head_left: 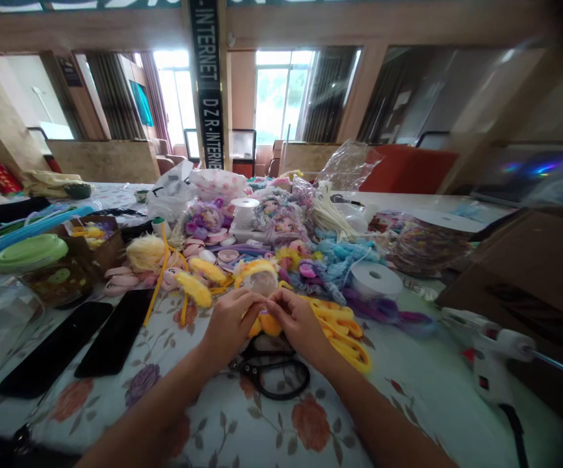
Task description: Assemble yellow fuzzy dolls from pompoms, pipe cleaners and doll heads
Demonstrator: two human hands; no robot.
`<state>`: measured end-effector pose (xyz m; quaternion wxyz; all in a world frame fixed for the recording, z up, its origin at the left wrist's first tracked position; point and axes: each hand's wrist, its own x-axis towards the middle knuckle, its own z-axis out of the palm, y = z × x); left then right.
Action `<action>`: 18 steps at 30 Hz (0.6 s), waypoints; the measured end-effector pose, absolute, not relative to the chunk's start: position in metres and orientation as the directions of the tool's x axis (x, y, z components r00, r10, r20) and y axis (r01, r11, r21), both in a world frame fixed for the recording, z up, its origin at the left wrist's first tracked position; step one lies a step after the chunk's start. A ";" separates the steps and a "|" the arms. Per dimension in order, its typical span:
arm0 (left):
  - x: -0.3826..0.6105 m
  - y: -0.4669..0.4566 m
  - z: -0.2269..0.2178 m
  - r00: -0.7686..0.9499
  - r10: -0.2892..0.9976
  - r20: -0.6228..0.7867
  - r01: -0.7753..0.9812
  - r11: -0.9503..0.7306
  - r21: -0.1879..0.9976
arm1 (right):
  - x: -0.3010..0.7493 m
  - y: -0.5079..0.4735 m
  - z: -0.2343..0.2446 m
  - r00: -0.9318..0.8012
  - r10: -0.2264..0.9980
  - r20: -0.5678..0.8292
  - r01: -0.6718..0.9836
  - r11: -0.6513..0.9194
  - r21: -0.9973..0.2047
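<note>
My left hand (235, 318) and my right hand (296, 318) meet fingertip to fingertip over the table, both closed in a pinch. What they pinch is too small and too covered to make out. Just under the fingers shows a yellow-orange fuzzy piece (265, 325). Right behind them lies a yellow fluffy ring-shaped piece (257, 266) with something clear in its middle. A pair of black-handled scissors (281, 382) rests below the hands, its upper loop partly hidden. Folded yellow strips (344, 331) lie beside my right hand.
Two black phones (110, 335) lie at left, near a jar with a green lid (32, 252). Behind the hands are heaped doll-face pieces (208, 216), ribbons and a white spool (376, 281). A glue gun (491, 351) and a cardboard box (520, 279) stand at right.
</note>
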<state>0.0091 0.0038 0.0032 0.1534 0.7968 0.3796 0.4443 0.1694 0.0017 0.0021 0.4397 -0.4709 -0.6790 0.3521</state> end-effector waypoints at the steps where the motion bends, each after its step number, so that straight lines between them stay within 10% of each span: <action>1: 0.010 0.004 0.003 0.330 0.711 0.621 0.486 -0.692 0.534 | 0.168 0.001 0.001 -0.158 0.950 0.270 0.329 0.309 -0.892; 6: 0.012 0.004 0.005 0.376 0.633 0.677 0.562 -0.736 0.377 | 0.164 0.000 -0.002 -0.129 0.949 0.289 0.283 0.315 -0.906; 13: 0.006 0.009 0.000 0.287 0.764 0.577 0.474 -0.637 0.608 | 0.169 0.005 0.002 -0.113 0.965 0.235 0.151 0.251 -0.956; 18: 0.008 0.010 -0.007 0.329 0.594 0.734 0.464 -0.779 0.422 | 0.171 0.003 0.006 -0.099 0.976 0.196 -0.010 0.196 -0.980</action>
